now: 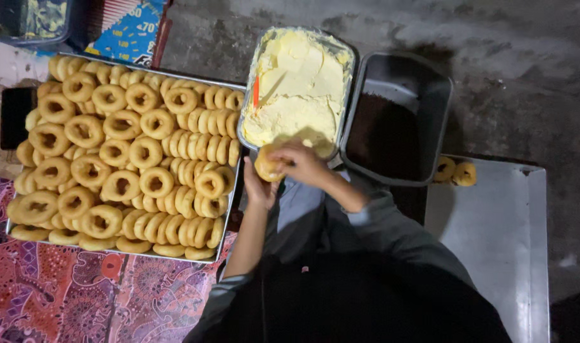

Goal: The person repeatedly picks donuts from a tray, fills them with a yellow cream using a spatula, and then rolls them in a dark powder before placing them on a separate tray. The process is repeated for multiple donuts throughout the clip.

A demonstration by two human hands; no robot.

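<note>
Golden doughnut (269,166) sat cupped in the left hand (259,184), steadied there — the right hand (304,163) closed over it, just below the cream tub (346,95); any tool hidden.

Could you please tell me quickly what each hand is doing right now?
Left hand: cupped under the doughnut, holding it.
Right hand: fingers closed on the doughnut's top; whether it holds a tool cannot be told.
</note>
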